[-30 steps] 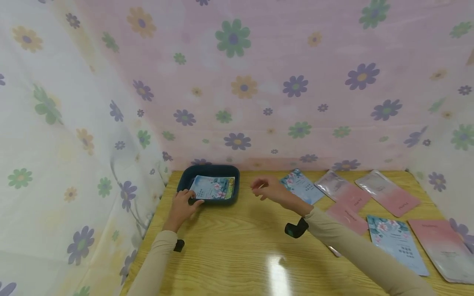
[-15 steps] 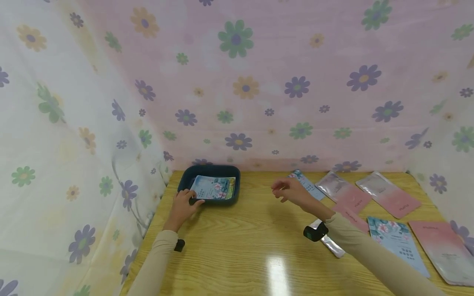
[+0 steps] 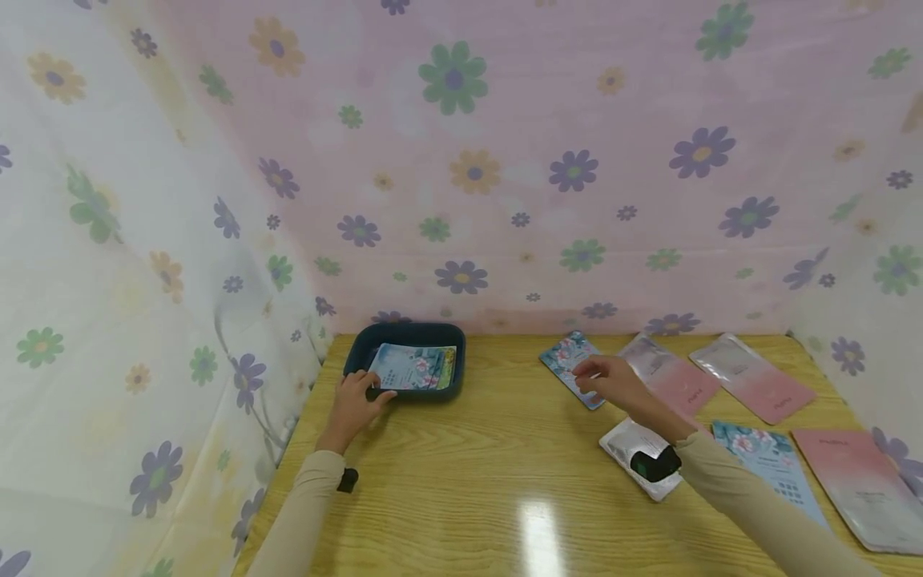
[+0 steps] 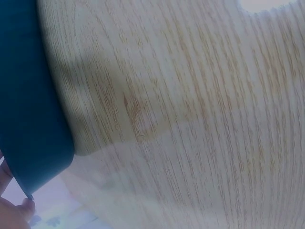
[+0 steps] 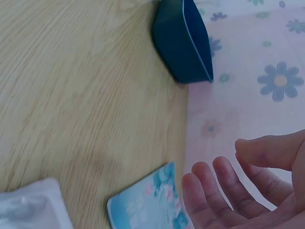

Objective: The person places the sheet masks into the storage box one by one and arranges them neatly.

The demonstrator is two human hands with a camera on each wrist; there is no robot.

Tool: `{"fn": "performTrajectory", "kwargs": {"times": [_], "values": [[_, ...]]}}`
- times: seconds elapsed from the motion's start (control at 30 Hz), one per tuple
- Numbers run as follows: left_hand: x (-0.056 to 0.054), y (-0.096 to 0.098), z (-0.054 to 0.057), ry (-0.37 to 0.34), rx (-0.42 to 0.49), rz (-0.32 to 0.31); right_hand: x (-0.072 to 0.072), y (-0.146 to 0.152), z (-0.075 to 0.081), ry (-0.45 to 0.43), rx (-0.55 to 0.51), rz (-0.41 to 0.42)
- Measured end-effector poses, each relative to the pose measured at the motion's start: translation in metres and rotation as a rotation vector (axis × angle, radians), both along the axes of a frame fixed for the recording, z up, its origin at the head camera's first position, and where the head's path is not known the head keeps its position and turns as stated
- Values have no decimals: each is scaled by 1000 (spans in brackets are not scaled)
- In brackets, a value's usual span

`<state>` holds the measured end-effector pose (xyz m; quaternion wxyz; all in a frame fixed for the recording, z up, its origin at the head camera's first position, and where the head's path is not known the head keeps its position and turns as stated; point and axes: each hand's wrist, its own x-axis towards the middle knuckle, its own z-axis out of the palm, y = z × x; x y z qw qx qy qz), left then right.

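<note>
The head view is evenly but rather dimly lit, colours muted, with a white glare patch (image 3: 542, 538) hiding the grain on the near part of the table (image 3: 433, 481). Light glints off the silver pouch (image 3: 626, 439) on the right. The left wrist view looks hazy and washed out (a second glare whitens one edge), with soft-edged shadow beside the tub (image 4: 33, 95). The right wrist view is milky, print on the blue sachet (image 5: 145, 202) blurred.

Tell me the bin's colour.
The bin is dark teal, showing best in the left wrist view.
</note>
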<state>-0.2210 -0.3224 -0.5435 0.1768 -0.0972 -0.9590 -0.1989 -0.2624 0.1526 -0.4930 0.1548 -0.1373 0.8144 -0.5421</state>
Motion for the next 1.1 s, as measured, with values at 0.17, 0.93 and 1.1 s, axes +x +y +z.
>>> {"fn": "performTrajectory", "kwargs": {"times": [0.17,0.93,1.1], "values": [[-1,-1,-2,-9,-16,8,1,22,-7,33,37,-21],[0,0,-3,-6,-6,11,24,100,-30,188,196,-111],[0,0,-5,1,-11,13,27,111,-37,160,266,-173]]}}
